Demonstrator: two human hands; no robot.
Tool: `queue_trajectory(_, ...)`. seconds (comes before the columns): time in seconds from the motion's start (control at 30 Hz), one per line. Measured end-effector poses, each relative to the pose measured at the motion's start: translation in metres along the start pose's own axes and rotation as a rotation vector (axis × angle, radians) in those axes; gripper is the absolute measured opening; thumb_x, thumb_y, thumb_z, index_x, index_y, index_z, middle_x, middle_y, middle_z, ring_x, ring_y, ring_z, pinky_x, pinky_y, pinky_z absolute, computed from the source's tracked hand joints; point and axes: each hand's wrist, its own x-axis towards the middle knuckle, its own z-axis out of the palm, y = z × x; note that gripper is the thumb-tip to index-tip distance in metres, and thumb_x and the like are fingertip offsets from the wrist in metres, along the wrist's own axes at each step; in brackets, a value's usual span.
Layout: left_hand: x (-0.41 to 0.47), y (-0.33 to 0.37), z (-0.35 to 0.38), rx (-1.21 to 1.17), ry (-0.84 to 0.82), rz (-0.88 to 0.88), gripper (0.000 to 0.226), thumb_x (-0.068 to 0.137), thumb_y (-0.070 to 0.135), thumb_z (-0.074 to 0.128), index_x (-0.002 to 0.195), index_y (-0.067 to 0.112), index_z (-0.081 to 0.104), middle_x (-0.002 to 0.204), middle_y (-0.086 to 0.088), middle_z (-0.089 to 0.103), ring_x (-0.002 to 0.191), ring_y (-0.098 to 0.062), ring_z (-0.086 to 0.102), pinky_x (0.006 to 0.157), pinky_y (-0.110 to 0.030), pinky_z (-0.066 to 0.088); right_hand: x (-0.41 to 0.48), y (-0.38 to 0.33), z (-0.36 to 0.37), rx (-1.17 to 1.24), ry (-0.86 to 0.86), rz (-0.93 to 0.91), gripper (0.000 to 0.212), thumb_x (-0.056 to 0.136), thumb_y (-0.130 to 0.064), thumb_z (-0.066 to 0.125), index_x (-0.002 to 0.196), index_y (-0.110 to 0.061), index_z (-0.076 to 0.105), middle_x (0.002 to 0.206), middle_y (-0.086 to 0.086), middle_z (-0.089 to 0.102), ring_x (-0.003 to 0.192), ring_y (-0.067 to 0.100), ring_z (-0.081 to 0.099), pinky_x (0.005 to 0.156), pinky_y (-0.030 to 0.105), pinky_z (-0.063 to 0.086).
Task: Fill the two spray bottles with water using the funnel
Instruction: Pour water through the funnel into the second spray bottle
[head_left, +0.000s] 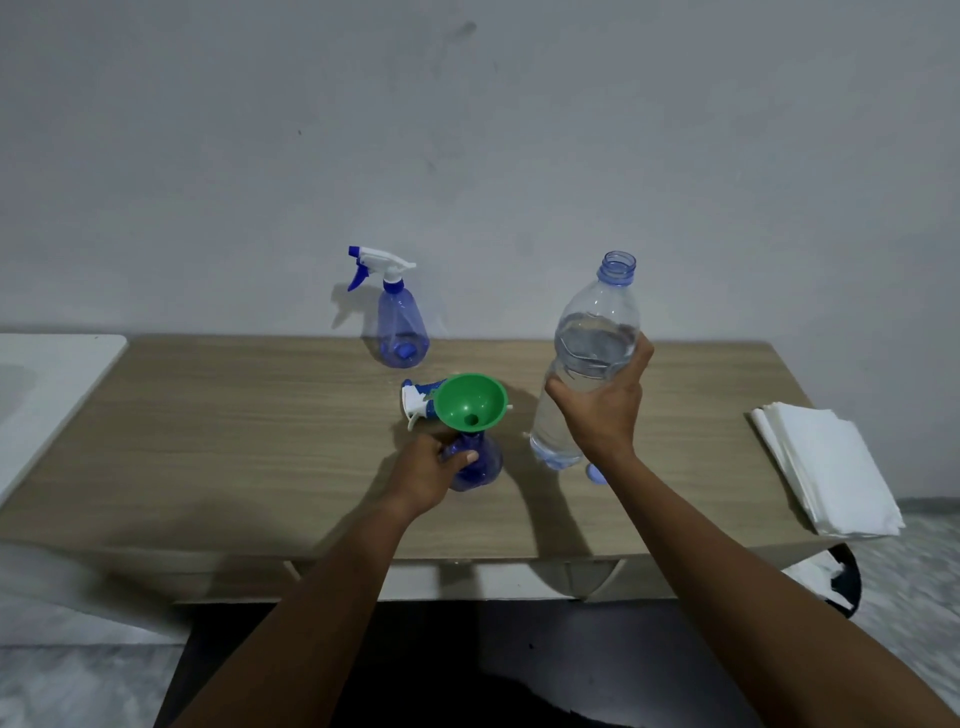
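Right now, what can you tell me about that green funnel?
The green funnel looks like smooth plastic: a wide round cone with a small hole at its bottom. It sits spout-down in the neck of the near spray bottle, tilted slightly toward the camera. It looks empty. The left hand steadies the bottle beneath it.

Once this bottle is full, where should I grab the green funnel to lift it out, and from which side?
Pinch the funnel by its wide rim, coming from above on its right side. The cone is open upward and its spout sits in the spray bottle, which the left hand steadies low on the left. Probably best to lift straight up.
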Motion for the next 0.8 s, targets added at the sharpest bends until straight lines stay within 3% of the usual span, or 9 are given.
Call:
queue_trajectory(0.2,0.012,0.003,0.023,0.013,0.023,-0.009,0.025,0.083,0.025,0.072,0.108,0.019,0.072,0.101,-0.003,0.076,0.098,-0.022,0.070,0.094,-0.050,0.054,0.013,0.007,-0.013,0.020,-0.024,0.007,0.090,0.068,-0.023,0.087,0.136,-0.029,0.029,0.123,-0.001,0.058,0.104,0.018,0.063,0.084,0.028,0.054)
queue_trajectory(0.37,0.012,0.009,0.032,0.010,0.037,-0.079,0.019,0.091,0.021,0.071,0.109,0.018,0.071,0.100,-0.005,0.075,0.097,-0.022,0.068,0.093,-0.042,0.054,0.024,0.005,-0.016,0.048,-0.081,-0.003,0.087,0.066,-0.027,0.093,0.130,-0.023,0.034,0.117,-0.005,0.059,0.099,0.011,0.063,0.083,0.025,0.054)
queue_trajectory(0.47,0.011,0.011,0.036,0.038,0.040,-0.107,0.017,0.092,0.025,0.070,0.109,0.023,0.070,0.093,0.002,0.072,0.093,-0.019,0.066,0.083,-0.031,0.048,0.029,0.001,-0.018,0.074,-0.080,-0.014,0.081,0.065,-0.020,0.092,0.126,-0.020,0.039,0.106,-0.020,0.058,0.093,-0.010,0.062,0.076,0.019,0.054)
queue_trajectory(0.53,0.013,0.008,0.036,0.102,0.056,-0.110,0.013,0.087,0.044,0.069,0.099,0.040,0.067,0.090,0.008,0.072,0.092,-0.018,0.068,0.084,-0.034,0.052,0.033,-0.005,-0.024,0.094,-0.087,-0.039,0.080,0.065,-0.017,0.092,0.126,-0.017,0.041,0.105,-0.023,0.057,0.093,-0.015,0.060,0.076,0.020,0.055)
queue_trajectory(0.63,0.021,-0.004,0.038,0.155,0.058,-0.119,0.015,0.072,0.067,0.059,0.082,0.056,0.061,0.086,0.012,0.073,0.089,-0.018,0.069,0.086,-0.042,0.056,0.043,-0.021,-0.039,0.097,-0.122,-0.129,0.081,0.063,-0.016,0.091,0.128,-0.017,0.042,0.111,-0.022,0.058,0.098,-0.010,0.060,0.082,0.021,0.055)
queue_trajectory(0.73,0.026,-0.001,0.043,0.158,0.048,-0.110,0.017,0.067,0.071,0.058,0.080,0.060,0.059,0.088,0.009,0.073,0.089,-0.020,0.069,0.086,-0.042,0.056,0.054,-0.040,-0.059,0.064,-0.204,-0.229,0.082,0.063,-0.013,0.091,0.130,-0.016,0.044,0.113,-0.030,0.055,0.102,-0.012,0.059,0.083,0.015,0.053)
queue_trajectory(0.8,0.027,0.005,0.046,0.148,0.037,-0.103,0.009,0.075,0.060,0.065,0.081,0.055,0.061,0.087,0.009,0.072,0.090,-0.021,0.068,0.089,-0.043,0.055,0.058,-0.046,-0.071,0.023,-0.282,-0.259,0.080,0.063,-0.013,0.091,0.129,-0.018,0.046,0.106,-0.039,0.057,0.098,-0.012,0.061,0.081,0.016,0.055)
